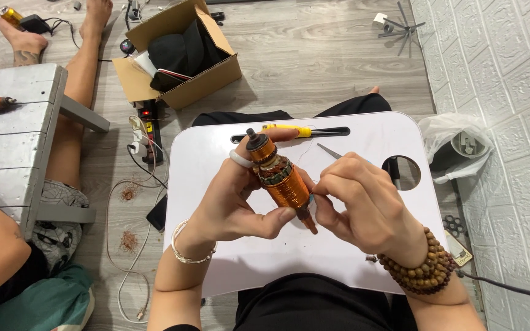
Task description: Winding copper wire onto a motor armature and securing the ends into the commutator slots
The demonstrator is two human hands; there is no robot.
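Observation:
My left hand [235,199] is wrapped around a motor armature [280,176] wound in shiny copper wire, with a dark shaft tip pointing up and away. A white ring sits on one finger and a thin bracelet on the wrist. My right hand [363,205], with a brown bead bracelet, pinches at the armature's right side and grips a thin metal tool [329,151] whose point sticks out above the knuckles. Both hands hover over a white lap table [216,257].
A yellow-handled tool [289,130] lies in the lap table's slot. A cardboard box [182,58] with black items, a power strip [148,125] and loose cables lie on the floor. Another person's legs [72,98] stretch beside a grey bench [13,122]. A white brick-pattern wall [510,110] is on the right.

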